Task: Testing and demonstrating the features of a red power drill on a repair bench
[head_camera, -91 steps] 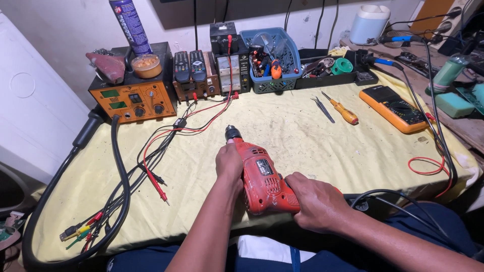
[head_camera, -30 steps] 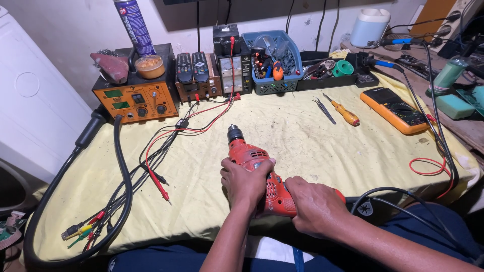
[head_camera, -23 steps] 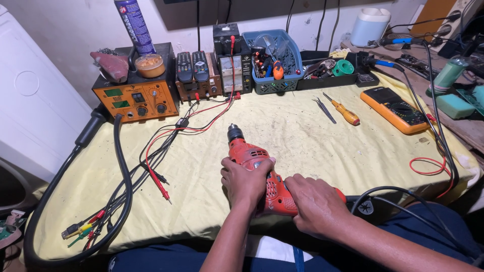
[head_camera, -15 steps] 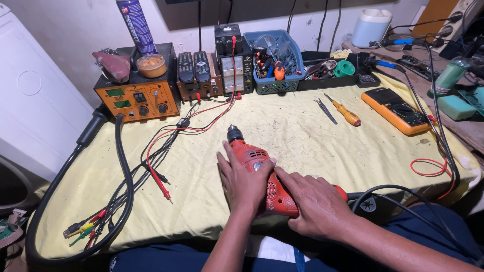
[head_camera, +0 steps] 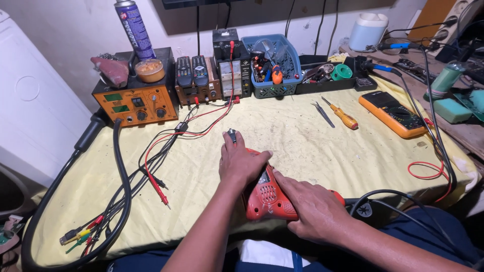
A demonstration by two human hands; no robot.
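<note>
**Both hands on red drill, flat on bench**

Red electric drill (head_camera: pixel 267 194) lies on the yellow cloth (head_camera: pixel 302 136), near the front edge, chuck (head_camera: pixel 232 135) pointing away toward the back of the bench. Left hand (head_camera: pixel 241 162) lies palm-down over the front of the body, fingers curled around it, closed on the drill just behind the chuck. Right hand (head_camera: pixel 310 209) covers the rear/handle end, fingers pressed on the housing; gripping the drill too. Black cord (head_camera: pixel 398 194) leaves the right side of the drill and loops off the front edge.

Around it: red and black test leads (head_camera: pixel 156 176) to the left, well apart. Orange bench unit (head_camera: pixel 135 103) at back left, blue basket (head_camera: pixel 275 65) at back centre. Orange-handled screwdriver (head_camera: pixel 343 117) and tweezers (head_camera: pixel 322 113) lie side by side, right of centre, with an orange multimeter (head_camera: pixel 393 113) further right.
</note>
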